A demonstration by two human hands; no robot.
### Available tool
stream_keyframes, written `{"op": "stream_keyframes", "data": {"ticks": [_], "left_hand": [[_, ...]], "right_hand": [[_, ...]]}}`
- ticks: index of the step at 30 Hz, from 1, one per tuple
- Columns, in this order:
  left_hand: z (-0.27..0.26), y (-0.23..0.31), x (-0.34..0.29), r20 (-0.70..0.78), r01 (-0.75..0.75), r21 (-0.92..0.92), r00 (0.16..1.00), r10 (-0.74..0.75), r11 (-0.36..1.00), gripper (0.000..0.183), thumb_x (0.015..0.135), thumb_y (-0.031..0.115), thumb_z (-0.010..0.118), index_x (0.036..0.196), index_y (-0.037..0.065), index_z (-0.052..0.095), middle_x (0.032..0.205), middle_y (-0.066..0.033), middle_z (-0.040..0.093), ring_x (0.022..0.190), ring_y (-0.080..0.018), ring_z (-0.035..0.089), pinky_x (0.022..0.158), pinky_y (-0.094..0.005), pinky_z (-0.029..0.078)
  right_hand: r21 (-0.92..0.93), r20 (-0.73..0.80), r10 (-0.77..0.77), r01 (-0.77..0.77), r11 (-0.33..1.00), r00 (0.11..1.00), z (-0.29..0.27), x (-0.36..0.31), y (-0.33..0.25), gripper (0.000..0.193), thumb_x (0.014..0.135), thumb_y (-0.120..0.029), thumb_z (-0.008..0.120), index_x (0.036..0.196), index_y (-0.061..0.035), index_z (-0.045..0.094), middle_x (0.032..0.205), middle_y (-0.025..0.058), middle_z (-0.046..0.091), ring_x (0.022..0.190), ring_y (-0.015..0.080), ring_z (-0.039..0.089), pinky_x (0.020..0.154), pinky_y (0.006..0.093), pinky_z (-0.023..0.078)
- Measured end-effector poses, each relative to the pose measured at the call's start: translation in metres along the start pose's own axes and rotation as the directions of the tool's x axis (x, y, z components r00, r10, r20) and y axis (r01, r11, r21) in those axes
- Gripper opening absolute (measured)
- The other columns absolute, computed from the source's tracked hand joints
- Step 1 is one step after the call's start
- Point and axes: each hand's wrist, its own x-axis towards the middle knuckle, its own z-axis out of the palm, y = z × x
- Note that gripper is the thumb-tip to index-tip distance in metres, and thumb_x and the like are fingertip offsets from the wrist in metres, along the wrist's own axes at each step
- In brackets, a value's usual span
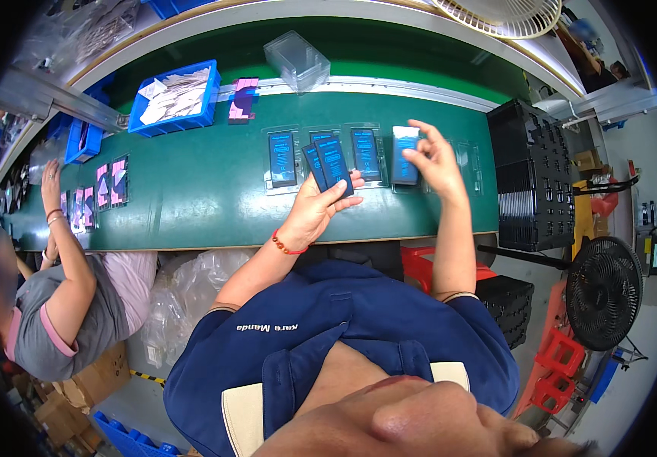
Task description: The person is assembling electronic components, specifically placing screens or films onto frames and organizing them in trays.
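Note:
My left hand [312, 215] holds fanned flat black phone batteries [334, 161] with blue print, the thumb lying across their lower end. My right hand [441, 169] pinches another such battery [403, 161], pale at its top, with thumb and index finger at its right side. That one is over a clear plastic tray; whether it touches the tray, I cannot tell. To the left, one battery [283, 158] lies in a clear tray, and another battery [364, 152] lies in a tray between my hands. The held batteries partly cover a further one behind them.
Right of my right hand is a clear tray [465, 183]. Black stacked trays [530, 175] stand at the green table's right end. At the back are a blue bin [213, 114] of white slips and a clear box [296, 61]. A co-worker [70, 305] sits at left.

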Motion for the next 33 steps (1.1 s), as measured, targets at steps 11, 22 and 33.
{"op": "stream_keyframes", "data": {"ticks": [11,22,33], "left_hand": [[0.017,-0.013,0.012,-0.002,-0.031,0.223,0.999,0.032,0.974,0.045,0.091,-0.001,0.054,0.133,0.006,0.04,0.118,-0.0123,0.057,0.104,-0.0235,0.061,0.081,-0.0381,0.058],[0.024,-0.008,0.014,0.016,0.05,0.298,0.998,-0.057,0.953,0.06,0.093,0.007,0.055,0.144,0.012,0.024,0.116,-0.0205,0.059,0.104,-0.0279,0.062,0.076,-0.034,0.056],[0.034,-0.024,0.036,0.208,-0.05,0.414,0.977,-0.041,0.909,0.067,0.09,-0.002,0.053,0.145,0.013,0.018,0.11,-0.0148,0.06,0.097,-0.0207,0.063,0.069,-0.0314,0.058]], "right_hand": [[-0.442,-0.166,-0.1,0.016,0.897,0.981,0.023,-0.017,0.004,0.059,0.071,-0.027,0.079,0.121,-0.0065,0.057,0.077,0.0027,0.063,0.074,0.0157,0.058,0.077,0.0342,0.043],[-0.375,-0.397,0.098,-0.258,0.891,0.913,-0.086,-0.018,0.061,0.037,0.073,-0.015,0.076,0.105,-0.0009,0.062,0.065,0.0024,0.058,0.061,0.012,0.057,0.059,0.0306,0.044],[0.052,-0.09,-0.058,0.063,0.997,0.994,0.045,-0.043,-0.009,0.016,0.081,-0.014,0.071,0.091,-0.0041,0.062,0.086,0.0036,0.061,0.079,0.0116,0.057,0.068,0.0256,0.046]]}}
